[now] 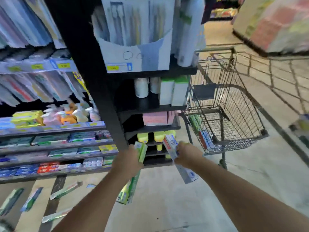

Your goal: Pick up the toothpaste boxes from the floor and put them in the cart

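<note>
My left hand (pixel 127 162) grips green toothpaste boxes (pixel 142 151) held upright in front of the black end shelf; their lower ends (pixel 127 191) stick out below the hand. My right hand (pixel 188 155) grips a white and blue toothpaste box (pixel 171 144) tilted to the left. The wire cart (pixel 240 101) stands to the right of both hands, with toothpaste boxes (pixel 204 139) lying against its near wall. Several more toothpaste boxes (pixel 64 190) lie scattered on the floor at the lower left.
A black end shelf (pixel 103 91) with bottles and cartons stands straight ahead. Long shelves of toothpaste (pixel 50 144) run along the left. A pallet of wrapped goods (pixel 275 24) sits at the far right. Bare floor (pixel 167 206) lies below my arms.
</note>
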Demonstrator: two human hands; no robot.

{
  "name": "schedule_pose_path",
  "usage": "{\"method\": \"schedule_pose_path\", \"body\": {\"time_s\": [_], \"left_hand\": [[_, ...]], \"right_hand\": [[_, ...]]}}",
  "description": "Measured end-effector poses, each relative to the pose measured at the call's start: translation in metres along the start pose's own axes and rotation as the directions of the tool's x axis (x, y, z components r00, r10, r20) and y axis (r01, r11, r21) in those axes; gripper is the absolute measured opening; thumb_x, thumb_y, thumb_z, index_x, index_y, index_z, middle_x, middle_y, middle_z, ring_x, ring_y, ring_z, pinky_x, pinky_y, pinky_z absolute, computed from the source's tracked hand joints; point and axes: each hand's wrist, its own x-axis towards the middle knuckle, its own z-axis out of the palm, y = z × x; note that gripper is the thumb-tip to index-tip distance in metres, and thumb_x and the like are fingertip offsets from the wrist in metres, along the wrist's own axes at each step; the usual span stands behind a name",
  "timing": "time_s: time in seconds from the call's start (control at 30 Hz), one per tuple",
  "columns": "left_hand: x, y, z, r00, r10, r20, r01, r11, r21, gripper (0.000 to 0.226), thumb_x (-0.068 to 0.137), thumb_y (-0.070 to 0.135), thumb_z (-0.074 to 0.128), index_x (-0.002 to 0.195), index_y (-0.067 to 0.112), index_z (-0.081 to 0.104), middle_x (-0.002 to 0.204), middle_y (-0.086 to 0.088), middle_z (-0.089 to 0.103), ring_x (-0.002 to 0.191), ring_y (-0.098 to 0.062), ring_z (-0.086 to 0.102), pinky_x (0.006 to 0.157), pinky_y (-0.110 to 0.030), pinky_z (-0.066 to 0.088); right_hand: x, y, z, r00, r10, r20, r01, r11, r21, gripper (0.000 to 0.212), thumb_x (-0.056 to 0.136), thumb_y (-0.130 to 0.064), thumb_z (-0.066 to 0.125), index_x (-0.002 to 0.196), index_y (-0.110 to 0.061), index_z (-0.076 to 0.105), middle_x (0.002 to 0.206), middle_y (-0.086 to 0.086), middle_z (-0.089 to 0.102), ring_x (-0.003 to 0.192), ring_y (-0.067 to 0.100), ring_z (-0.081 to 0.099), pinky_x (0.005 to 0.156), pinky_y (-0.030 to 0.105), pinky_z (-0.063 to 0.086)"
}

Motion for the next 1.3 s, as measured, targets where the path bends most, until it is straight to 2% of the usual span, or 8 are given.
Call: {"method": "schedule_pose_path", "body": {"time_s": [0.13, 0.27, 0.37, 0.5, 0.8, 0.93, 1.1, 1.3], "left_hand": [[0.031, 0.084, -0.002, 0.996, 0.082, 0.022, -0.083, 0.996, 0.019, 0.054, 0.086, 0.032, 0.06, 0.126, 0.007, 0.033, 0.103, -0.01, 0.058, 0.091, -0.032, 0.061, 0.066, -0.034, 0.042], [0.057, 0.157, 0.006, 0.984, 0.174, 0.045, -0.176, 0.983, 0.053, 0.053, 0.086, 0.038, 0.061, 0.122, 0.007, 0.036, 0.115, -0.012, 0.062, 0.104, -0.033, 0.063, 0.076, -0.037, 0.051], [0.073, 0.205, 0.012, 0.974, 0.217, 0.062, -0.22, 0.975, 0.044, 0.053, 0.086, 0.036, 0.059, 0.125, 0.008, 0.035, 0.112, -0.01, 0.061, 0.101, -0.032, 0.063, 0.068, -0.033, 0.045], [0.091, 0.26, 0.019, 0.968, 0.241, 0.071, -0.245, 0.968, 0.051, 0.055, 0.088, 0.038, 0.06, 0.126, 0.005, 0.037, 0.106, -0.01, 0.061, 0.098, -0.032, 0.063, 0.066, -0.032, 0.044], [0.162, 0.342, 0.034, 0.928, 0.345, 0.137, -0.352, 0.936, 0.028, 0.058, 0.088, 0.038, 0.065, 0.125, 0.004, 0.037, 0.086, -0.003, 0.059, 0.069, -0.023, 0.058, 0.052, -0.03, 0.045], [0.21, 0.376, 0.034, 0.917, 0.357, 0.179, -0.364, 0.931, 0.003, 0.055, 0.088, 0.042, 0.065, 0.12, 0.005, 0.039, 0.1, -0.006, 0.062, 0.079, -0.025, 0.061, 0.062, -0.034, 0.053], [0.268, 0.426, 0.029, 0.906, 0.349, 0.237, -0.339, 0.937, -0.085, 0.072, 0.085, 0.043, 0.068, 0.132, 0.001, 0.034, 0.102, -0.01, 0.066, 0.088, -0.029, 0.066, 0.068, -0.037, 0.056], [0.322, 0.482, 0.043, 0.911, 0.3, 0.284, -0.252, 0.948, -0.195, 0.075, 0.084, 0.042, 0.07, 0.135, 0.002, 0.033, 0.098, -0.006, 0.063, 0.082, -0.024, 0.065, 0.063, -0.032, 0.055]], "right_hand": [[0.003, 0.075, -0.026, 0.995, 0.094, -0.037, -0.093, 0.995, 0.026, 0.036, 0.08, -0.024, 0.069, 0.11, -0.015, 0.051, 0.093, 0.003, 0.055, 0.085, 0.025, 0.056, 0.062, 0.026, 0.039], [0.003, 0.139, -0.045, 0.985, 0.159, -0.069, -0.155, 0.986, 0.058, 0.037, 0.08, -0.026, 0.07, 0.107, -0.012, 0.05, 0.093, 0.006, 0.056, 0.082, 0.025, 0.053, 0.066, 0.028, 0.041], [0.008, 0.177, -0.057, 0.974, 0.209, -0.083, -0.201, 0.975, 0.096, 0.037, 0.079, -0.026, 0.071, 0.107, -0.012, 0.051, 0.1, 0.009, 0.063, 0.086, 0.026, 0.058, 0.07, 0.031, 0.048], [0.019, 0.215, -0.072, 0.957, 0.279, -0.086, -0.267, 0.956, 0.124, 0.033, 0.081, -0.027, 0.071, 0.102, -0.013, 0.051, 0.087, 0.003, 0.055, 0.081, 0.022, 0.056, 0.067, 0.033, 0.051], [0.08, 0.272, -0.083, 0.92, 0.39, -0.046, -0.376, 0.909, 0.181, 0.031, 0.083, -0.032, 0.07, 0.1, -0.016, 0.048, 0.089, 0.001, 0.055, 0.083, 0.021, 0.057, 0.064, 0.031, 0.046], [0.117, 0.294, -0.101, 0.896, 0.444, -0.018, -0.433, 0.881, 0.191, 0.033, 0.083, -0.032, 0.069, 0.097, -0.018, 0.043, 0.091, 0.002, 0.056, 0.083, 0.023, 0.057, 0.064, 0.032, 0.048], [0.163, 0.326, -0.134, 0.851, 0.525, -0.014, -0.508, 0.829, 0.233, 0.037, 0.08, -0.029, 0.071, 0.105, -0.016, 0.046, 0.096, 0.004, 0.062, 0.085, 0.023, 0.063, 0.069, 0.036, 0.056], [0.224, 0.368, -0.151, 0.848, 0.53, 0.005, -0.507, 0.809, 0.296, 0.031, 0.086, -0.021, 0.067, 0.107, -0.013, 0.046, 0.087, 0.0, 0.058, 0.077, 0.019, 0.064, 0.067, 0.036, 0.06]]}}
